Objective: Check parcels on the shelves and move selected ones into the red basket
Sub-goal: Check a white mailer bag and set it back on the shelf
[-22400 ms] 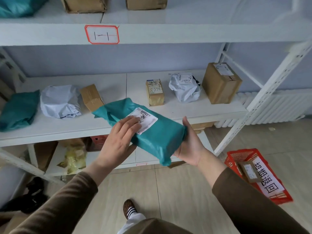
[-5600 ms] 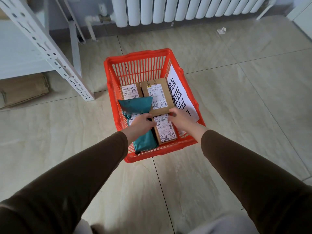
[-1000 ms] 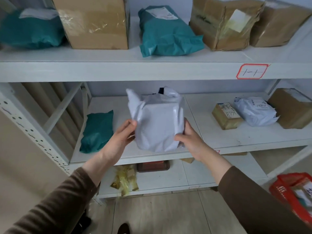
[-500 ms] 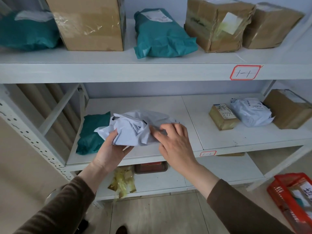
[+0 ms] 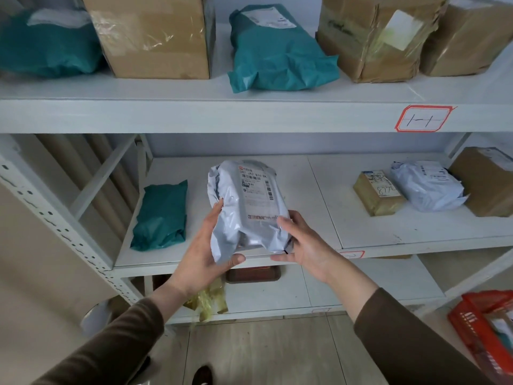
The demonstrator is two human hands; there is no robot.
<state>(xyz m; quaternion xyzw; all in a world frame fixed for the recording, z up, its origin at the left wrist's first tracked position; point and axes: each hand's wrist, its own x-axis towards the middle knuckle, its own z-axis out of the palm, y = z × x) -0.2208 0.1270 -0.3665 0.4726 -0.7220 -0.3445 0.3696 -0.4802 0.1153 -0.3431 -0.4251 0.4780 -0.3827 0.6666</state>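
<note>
A white plastic-bag parcel point(image 5: 247, 207) is held up in front of the middle shelf point(image 5: 374, 240), its printed label facing me. My left hand point(image 5: 205, 257) grips its lower left side, thumb under the bottom edge. My right hand point(image 5: 302, 243) grips its lower right corner. The red basket point(image 5: 472, 323) stands on the floor at the lower right, cut off by the frame edge, with parcels inside. On the middle shelf lie a teal bag point(image 5: 161, 218), a small brown box point(image 5: 377, 193), another white bag point(image 5: 427, 184) and a larger brown box point(image 5: 488, 182).
The top shelf point(image 5: 194, 115) carries teal bags point(image 5: 277, 54) and several cardboard boxes point(image 5: 155, 34), and has a red-framed tag point(image 5: 424, 118). A lower shelf holds a yellowish bag point(image 5: 208, 301) and a dark tray point(image 5: 252, 273). A perforated shelf post point(image 5: 55, 220) slants at left. Tiled floor lies below.
Over the last second the white parcel was turned over in both hands; its label now faces me and it is held upright again. Before that, I was at the basket arranging parcels.
</note>
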